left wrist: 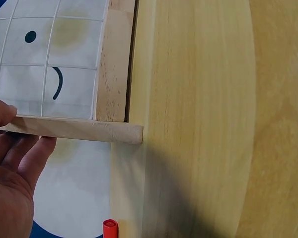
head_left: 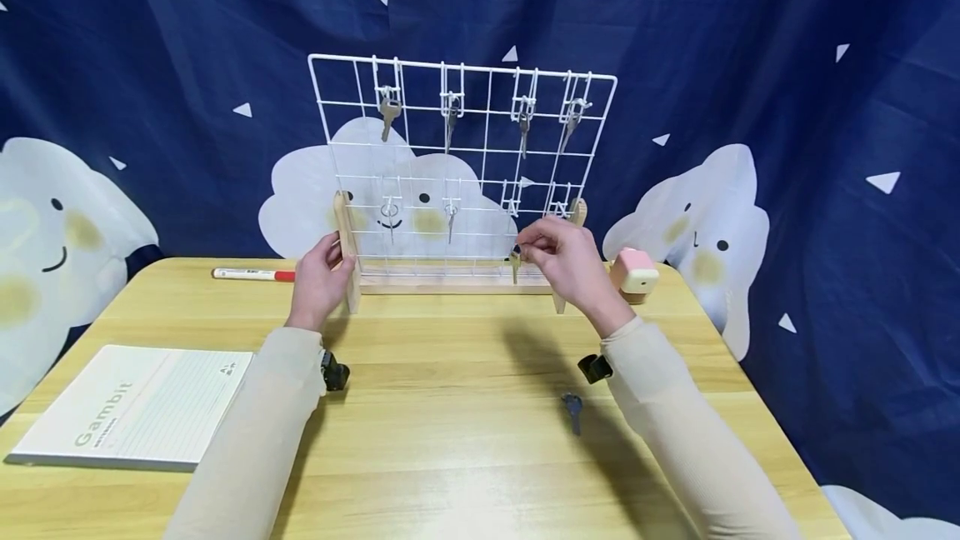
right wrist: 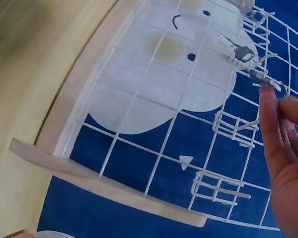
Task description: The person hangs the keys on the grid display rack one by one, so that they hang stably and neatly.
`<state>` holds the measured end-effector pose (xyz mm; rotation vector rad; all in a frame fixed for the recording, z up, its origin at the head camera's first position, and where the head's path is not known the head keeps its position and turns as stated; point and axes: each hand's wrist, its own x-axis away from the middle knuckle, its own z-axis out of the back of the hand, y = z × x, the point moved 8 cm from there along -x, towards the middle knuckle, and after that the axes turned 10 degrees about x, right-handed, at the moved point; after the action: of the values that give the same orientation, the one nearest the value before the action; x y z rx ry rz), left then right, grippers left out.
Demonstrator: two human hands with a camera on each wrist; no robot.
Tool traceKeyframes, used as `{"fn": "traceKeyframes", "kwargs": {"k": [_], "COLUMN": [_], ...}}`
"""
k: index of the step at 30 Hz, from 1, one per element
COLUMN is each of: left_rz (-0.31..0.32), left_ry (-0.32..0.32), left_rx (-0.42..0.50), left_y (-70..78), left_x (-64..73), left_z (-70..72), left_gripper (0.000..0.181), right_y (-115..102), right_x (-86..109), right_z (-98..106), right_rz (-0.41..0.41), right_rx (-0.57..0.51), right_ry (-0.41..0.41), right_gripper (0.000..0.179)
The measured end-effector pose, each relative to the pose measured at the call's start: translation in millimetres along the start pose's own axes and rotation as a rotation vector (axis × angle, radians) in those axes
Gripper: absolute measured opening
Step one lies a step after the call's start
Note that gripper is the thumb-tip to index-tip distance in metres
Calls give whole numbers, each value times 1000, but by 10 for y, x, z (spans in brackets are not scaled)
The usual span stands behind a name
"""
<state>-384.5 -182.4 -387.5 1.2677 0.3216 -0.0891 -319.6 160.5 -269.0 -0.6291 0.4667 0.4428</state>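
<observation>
A white wire grid rack (head_left: 485,148) stands on a wooden frame, with several keys on its hooks. My left hand (head_left: 321,277) grips the rack's left wooden upright (left wrist: 84,130), thumb on one side and fingers on the other. In front of the lower right part of the grid, my right hand (head_left: 558,261) pinches a key (head_left: 515,265) at its top, so it hangs downward. The right wrist view shows the fingertips by the lower hooks; the held key is partly hidden there. Two lower right hooks, including one hook (right wrist: 236,129), carry no key.
Another key (head_left: 573,412) lies on the table (head_left: 450,423) near the right forearm. A notebook (head_left: 142,407) is at the left, a red-capped marker (head_left: 251,274) behind the left hand. A pink and white block-like object (head_left: 634,273) stands right of the rack.
</observation>
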Motion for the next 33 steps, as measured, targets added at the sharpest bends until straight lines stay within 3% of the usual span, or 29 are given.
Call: {"fn": "traceKeyframes", "kwargs": {"k": [8,15,33], "left_rz": [1,3,24], "left_ry": [6,7,3], "left_rx": [0,14,29], "left_y": [-17,-15,-35], "left_x": [-5,-5,-12], "left_z": [6,13,-8], "left_gripper": [49,49,50], "right_y": [67,141,294], "right_x": [-118,-182,-300], "right_z": [5,23,-104], "right_rz": [-164,-252,-278], "right_rx": [-40,-69,-29], "right_ry": [41,103,160], "right_gripper": [8,11,10]}}
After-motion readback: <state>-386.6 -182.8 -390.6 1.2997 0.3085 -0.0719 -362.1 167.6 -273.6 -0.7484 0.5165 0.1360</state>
